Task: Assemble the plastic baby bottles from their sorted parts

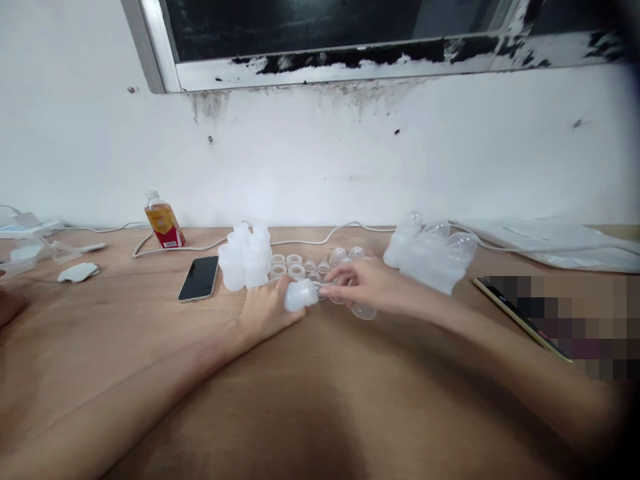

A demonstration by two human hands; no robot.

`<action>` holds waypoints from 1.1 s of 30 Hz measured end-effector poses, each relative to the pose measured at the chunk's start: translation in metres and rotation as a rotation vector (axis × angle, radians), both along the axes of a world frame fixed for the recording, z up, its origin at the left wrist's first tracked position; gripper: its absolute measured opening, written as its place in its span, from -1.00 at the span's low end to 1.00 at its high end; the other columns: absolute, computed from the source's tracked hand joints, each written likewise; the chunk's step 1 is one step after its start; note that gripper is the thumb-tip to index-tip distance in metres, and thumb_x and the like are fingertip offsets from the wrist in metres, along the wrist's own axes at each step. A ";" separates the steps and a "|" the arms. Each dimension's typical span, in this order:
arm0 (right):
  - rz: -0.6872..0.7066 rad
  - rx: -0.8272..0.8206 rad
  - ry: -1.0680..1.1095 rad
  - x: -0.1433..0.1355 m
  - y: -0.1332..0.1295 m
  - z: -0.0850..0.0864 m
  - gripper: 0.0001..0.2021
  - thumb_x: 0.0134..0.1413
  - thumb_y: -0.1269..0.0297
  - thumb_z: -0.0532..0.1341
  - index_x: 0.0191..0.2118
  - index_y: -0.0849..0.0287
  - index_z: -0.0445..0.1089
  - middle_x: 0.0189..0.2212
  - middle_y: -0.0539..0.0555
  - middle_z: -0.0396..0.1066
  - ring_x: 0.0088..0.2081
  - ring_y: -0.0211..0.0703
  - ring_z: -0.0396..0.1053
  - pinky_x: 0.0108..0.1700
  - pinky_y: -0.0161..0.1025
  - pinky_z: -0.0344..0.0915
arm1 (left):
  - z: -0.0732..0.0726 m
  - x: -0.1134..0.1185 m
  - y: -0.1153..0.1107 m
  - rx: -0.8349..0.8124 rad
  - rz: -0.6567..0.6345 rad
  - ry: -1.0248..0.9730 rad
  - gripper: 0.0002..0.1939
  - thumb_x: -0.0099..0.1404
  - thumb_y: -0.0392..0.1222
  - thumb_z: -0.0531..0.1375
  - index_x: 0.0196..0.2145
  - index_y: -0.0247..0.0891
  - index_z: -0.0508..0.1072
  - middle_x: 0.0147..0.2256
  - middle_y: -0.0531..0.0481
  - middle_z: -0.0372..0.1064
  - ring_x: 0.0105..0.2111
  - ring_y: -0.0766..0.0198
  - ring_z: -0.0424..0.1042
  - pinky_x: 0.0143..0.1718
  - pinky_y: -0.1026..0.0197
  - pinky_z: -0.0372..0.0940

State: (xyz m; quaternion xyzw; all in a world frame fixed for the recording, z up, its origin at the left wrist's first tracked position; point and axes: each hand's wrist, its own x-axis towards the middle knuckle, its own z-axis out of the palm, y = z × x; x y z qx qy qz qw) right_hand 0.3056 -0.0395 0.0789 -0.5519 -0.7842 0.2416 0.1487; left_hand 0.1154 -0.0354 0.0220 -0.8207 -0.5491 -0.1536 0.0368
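Gripping a small white bottle point(299, 295) tilted over the table point(280, 400), the left hand point(267, 310) steadies it as the right hand's point(355, 283) fingers pinch at its mouth. Beside the bottle sit clear domes point(339, 256) and white rings point(296, 271); left of it, a phone point(199, 279).

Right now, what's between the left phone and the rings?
A cluster of white bottles sits between the phone and the rings, seen in the head view.
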 end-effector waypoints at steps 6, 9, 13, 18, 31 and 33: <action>-0.039 0.291 -0.571 0.030 -0.008 -0.003 -0.80 -0.24 0.31 0.25 -0.37 0.18 0.32 -0.42 0.15 0.34 -0.39 0.00 0.33 -0.47 -0.24 0.13 | 0.003 -0.003 0.003 -0.043 0.022 -0.058 -0.51 0.05 0.12 0.04 -0.11 -0.21 0.19 -0.35 -0.06 0.39 -0.36 0.10 0.40 -0.41 0.20 0.21; 0.060 0.310 -0.610 0.018 -0.015 -0.019 -0.81 -0.27 0.44 0.23 -0.39 0.21 0.30 -0.37 0.20 0.31 -0.35 0.04 0.32 -0.40 -0.19 0.15 | 0.000 -0.009 0.008 -0.070 0.014 -0.140 -0.46 0.04 0.15 0.06 -0.09 -0.21 0.17 -0.33 -0.05 0.39 -0.33 0.11 0.39 -0.41 0.21 0.21; 0.056 0.292 -0.635 -0.002 -0.024 -0.030 -0.77 -0.26 0.62 0.10 -0.37 0.26 0.28 -0.35 0.24 0.28 -0.45 -0.02 0.33 -0.50 -0.22 0.12 | -0.003 -0.016 0.014 -0.065 -0.013 -0.237 -0.46 0.02 0.17 0.07 -0.11 -0.21 0.20 -0.32 -0.05 0.39 -0.32 0.12 0.39 -0.41 0.22 0.21; 0.078 0.269 -0.638 -0.004 -0.025 -0.032 -0.70 -0.27 0.68 0.07 -0.33 0.28 0.28 -0.32 0.24 0.27 -0.45 -0.05 0.32 -0.51 -0.25 0.09 | -0.005 -0.020 0.017 -0.057 -0.069 -0.295 -0.47 0.03 0.18 0.06 -0.12 -0.21 0.21 -0.32 -0.04 0.39 -0.35 0.13 0.39 -0.47 0.23 0.20; 0.374 -0.078 0.360 -0.023 -0.004 -0.063 -0.72 -0.16 0.19 0.20 -0.25 0.15 0.27 -0.42 -0.01 0.23 -0.50 -0.35 0.16 -0.47 -0.37 0.12 | -0.008 -0.021 0.021 -0.058 -0.060 -0.390 -0.47 0.00 0.18 0.09 -0.17 -0.24 0.27 -0.34 -0.03 0.40 -0.37 0.15 0.38 -0.49 0.25 0.18; 0.331 -0.266 0.670 -0.025 -0.001 -0.075 -0.72 -0.11 0.17 0.16 -0.23 0.15 0.24 -0.55 -0.07 0.20 -0.61 -0.40 0.10 -0.60 -0.41 0.05 | -0.008 -0.022 0.021 -0.063 -0.066 -0.408 -0.49 0.00 0.17 0.10 -0.19 -0.25 0.28 -0.34 -0.03 0.39 -0.36 0.15 0.38 -0.49 0.26 0.18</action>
